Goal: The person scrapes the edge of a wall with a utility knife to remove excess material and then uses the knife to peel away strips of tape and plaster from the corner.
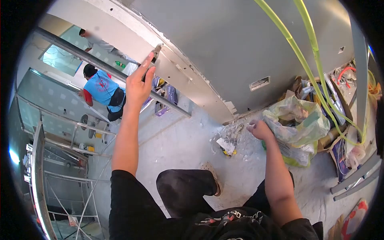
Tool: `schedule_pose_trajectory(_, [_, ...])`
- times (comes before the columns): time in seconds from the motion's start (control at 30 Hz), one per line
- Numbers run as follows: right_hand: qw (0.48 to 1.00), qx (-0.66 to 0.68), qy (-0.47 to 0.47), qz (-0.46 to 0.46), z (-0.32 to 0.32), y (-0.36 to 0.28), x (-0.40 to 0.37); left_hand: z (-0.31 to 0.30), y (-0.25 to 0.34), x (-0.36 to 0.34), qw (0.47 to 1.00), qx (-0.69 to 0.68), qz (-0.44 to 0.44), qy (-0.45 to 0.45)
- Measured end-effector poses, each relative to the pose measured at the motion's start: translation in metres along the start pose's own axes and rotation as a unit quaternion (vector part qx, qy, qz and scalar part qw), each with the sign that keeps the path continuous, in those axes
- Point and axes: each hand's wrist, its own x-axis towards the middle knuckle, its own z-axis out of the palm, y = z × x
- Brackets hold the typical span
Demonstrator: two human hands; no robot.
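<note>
My left hand (140,82) is raised at the upper centre, its fingers closed round a putty knife (157,51) whose blade touches the pale edge strip of the wall (172,68). The index finger lies along the tool. Lower right, my right hand (260,130) hangs beside a translucent plastic bag (298,124), fingers curled together; what they hold, if anything, is too small to make out. Below the wall's corner, plaster debris (234,136) lies on the floor with a yellow and black tool (229,153) in it.
Two people, one in a blue vest (102,90), are beyond a metal bar (80,52). Metal scaffolding (38,160) stands left. Yellow-green hoses (298,48) hang at right over a box of scraps (340,156). The grey wall has a socket cutout (260,83).
</note>
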Motion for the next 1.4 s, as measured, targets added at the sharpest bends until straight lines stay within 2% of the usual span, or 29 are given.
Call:
schedule_pose_trajectory(0.1, [1.0, 0.001, -0.01, -0.001, 0.005, -0.001, 0.001, 0.009, 0.006, -0.006, 1.0, -0.007, -0.025, 0.014])
schedule_pose_trajectory(0.17, [1.0, -0.006, -0.01, -0.004, 0.01, 0.004, 0.007, 0.02, 0.009, -0.013, 0.999, -0.024, -0.005, 0.022])
schedule_pose_trajectory(0.3, [1.0, -0.026, -0.01, 0.003, 0.012, 0.007, 0.007, 0.046, 0.012, -0.027, 0.995, 0.003, 0.005, 0.104])
schedule_pose_trajectory(0.37, [1.0, -0.029, -0.005, 0.002, 0.006, 0.008, 0.001, 0.05, 0.01, -0.045, 0.998, -0.011, -0.029, 0.049])
schedule_pose_trajectory(0.43, [1.0, -0.024, 0.003, -0.002, 0.002, 0.006, -0.005, 0.053, 0.004, -0.082, 0.996, 0.025, -0.05, -0.073])
schedule_pose_trajectory(0.47, [1.0, -0.013, 0.004, 0.0, -0.003, 0.005, -0.007, 0.053, -0.001, -0.099, 0.996, 0.026, -0.044, -0.069])
schedule_pose_trajectory(0.53, [1.0, 0.0, 0.016, 0.0, -0.008, 0.006, -0.011, 0.05, -0.007, -0.113, 0.991, -0.019, -0.048, -0.121])
schedule_pose_trajectory(0.57, [1.0, -0.006, 0.022, -0.011, -0.007, 0.006, -0.012, 0.047, -0.011, -0.107, 0.992, -0.02, -0.04, -0.116])
schedule_pose_trajectory(0.63, [0.999, -0.013, 0.027, -0.02, -0.007, 0.006, -0.016, 0.028, 0.0, -0.09, 1.0, -0.014, -0.022, -0.007])
schedule_pose_trajectory(0.7, [0.999, -0.022, 0.017, -0.019, -0.007, 0.002, -0.019, 0.019, 0.007, -0.064, 0.999, -0.033, -0.032, -0.001])
schedule_pose_trajectory(0.77, [1.0, -0.018, 0.018, -0.018, -0.007, -0.001, -0.021, 0.019, 0.007, -0.038, 0.993, -0.017, 0.087, 0.083])
schedule_pose_trajectory(0.8, [1.0, -0.015, 0.019, -0.016, -0.009, -0.002, -0.022, 0.016, 0.009, -0.033, 0.992, -0.018, 0.088, 0.084])
schedule_pose_trajectory(0.87, [0.999, -0.016, 0.029, -0.019, -0.011, 0.001, -0.022, 0.013, 0.013, -0.025, 1.0, -0.011, -0.003, 0.016])
schedule_pose_trajectory(1.03, [1.0, 0.008, 0.021, -0.003, -0.016, -0.002, -0.026, 0.02, 0.017, -0.023, 1.0, -0.009, -0.005, 0.023])
schedule_pose_trajectory(1.1, [0.999, -0.014, 0.034, -0.027, -0.014, 0.001, -0.023, 0.027, 0.017, -0.024, 1.0, -0.003, -0.01, 0.028])
schedule_pose_trajectory(1.17, [0.999, -0.017, 0.032, -0.025, -0.011, 0.007, -0.017, 0.036, 0.014, -0.028, 0.998, 0.0, 0.005, 0.058])
schedule_pose_trajectory(1.27, [0.999, -0.017, 0.024, -0.024, -0.004, 0.011, -0.013, 0.051, 0.021, -0.036, 0.997, -0.007, -0.047, 0.065])
schedule_pose_trajectory(1.3, [0.999, -0.016, 0.025, -0.023, -0.005, 0.012, -0.012, 0.057, 0.019, -0.038, 0.997, -0.007, -0.047, 0.064])
schedule_pose_trajectory(1.37, [0.999, -0.016, 0.033, -0.029, -0.005, 0.014, -0.012, 0.073, 0.014, -0.043, 0.988, 0.032, 0.045, 0.143])
schedule_pose_trajectory(1.4, [0.998, -0.017, 0.039, -0.038, -0.006, 0.014, -0.014, 0.077, 0.013, -0.046, 0.988, 0.029, 0.043, 0.142])
